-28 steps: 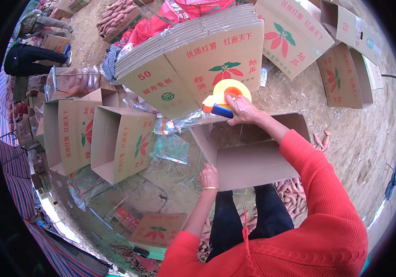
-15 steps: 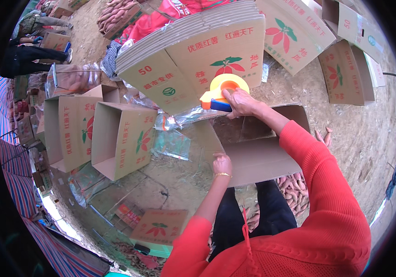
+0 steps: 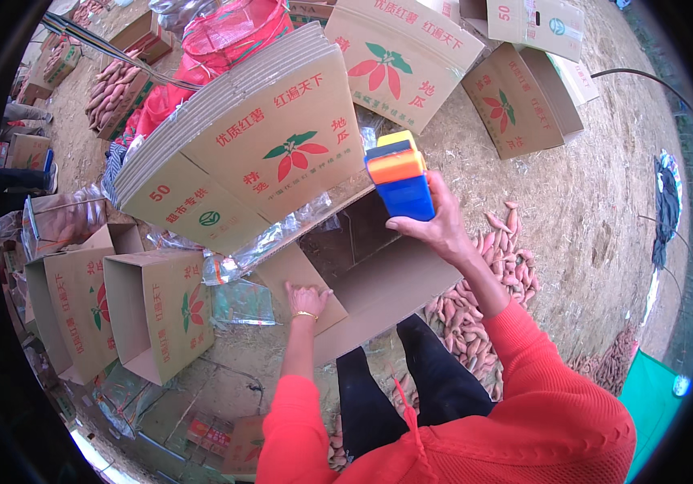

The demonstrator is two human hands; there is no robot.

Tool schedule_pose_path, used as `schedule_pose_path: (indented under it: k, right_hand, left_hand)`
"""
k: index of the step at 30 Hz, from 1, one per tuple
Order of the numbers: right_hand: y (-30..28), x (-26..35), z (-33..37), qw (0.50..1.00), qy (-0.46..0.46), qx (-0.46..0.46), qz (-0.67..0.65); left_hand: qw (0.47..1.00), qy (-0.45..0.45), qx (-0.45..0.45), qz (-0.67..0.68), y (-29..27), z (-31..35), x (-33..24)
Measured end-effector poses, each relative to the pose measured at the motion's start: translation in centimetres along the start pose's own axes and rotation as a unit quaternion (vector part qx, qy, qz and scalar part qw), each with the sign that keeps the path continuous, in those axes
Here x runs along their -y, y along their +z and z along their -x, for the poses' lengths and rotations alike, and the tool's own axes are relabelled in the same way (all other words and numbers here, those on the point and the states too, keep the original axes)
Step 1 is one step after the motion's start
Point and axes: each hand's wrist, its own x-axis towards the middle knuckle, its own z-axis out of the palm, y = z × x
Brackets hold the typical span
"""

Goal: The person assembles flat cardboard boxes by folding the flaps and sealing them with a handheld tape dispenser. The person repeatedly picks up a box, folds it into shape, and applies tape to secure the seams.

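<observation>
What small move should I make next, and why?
Perhaps press the tan cardboard flap inward with your left hand, which touches it: the brown rectangular carton gapes open, and your right hand holds the blue-and-orange tape dispenser.

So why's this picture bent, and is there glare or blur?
Head view: fisheye lens bends straight edges; head view: glints on clear plastic beside the stacked cartons, a washed-out white strip lower left; head view: tape dispenser fairly sharp.

Room inside the open carton (image 3: 399, 284); cardboard stack (image 3: 229, 173) blocks its far side.
</observation>
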Motion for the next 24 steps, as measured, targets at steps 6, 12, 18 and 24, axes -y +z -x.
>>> schedule_pose_path:
  k: [6, 12, 18, 24]
  right_hand:
    - [-14.1, -11.3, 5.5, 0.951, 0.175, -0.255, 0.031]
    - [-10.3, -12.4, 6.5, 0.952, 0.281, -0.08, -0.09]
    - [-8.0, -11.7, 3.0, 0.959, 0.235, 0.04, 0.153]
    - [-8.7, -11.4, 2.2, 0.945, 0.308, 0.091, 0.063]
  left_hand:
    - [0.998, 0.031, -0.057, 0.01, 0.3, -1.1, -1.9]
    - [0.988, 0.056, -0.108, 0.096, 2.4, -0.6, 0.4]
    - [0.984, 0.043, -0.093, 0.145, 2.4, -0.9, 1.4]
    - [0.98, -0.002, -0.034, 0.197, -0.1, -0.5, -2.0]
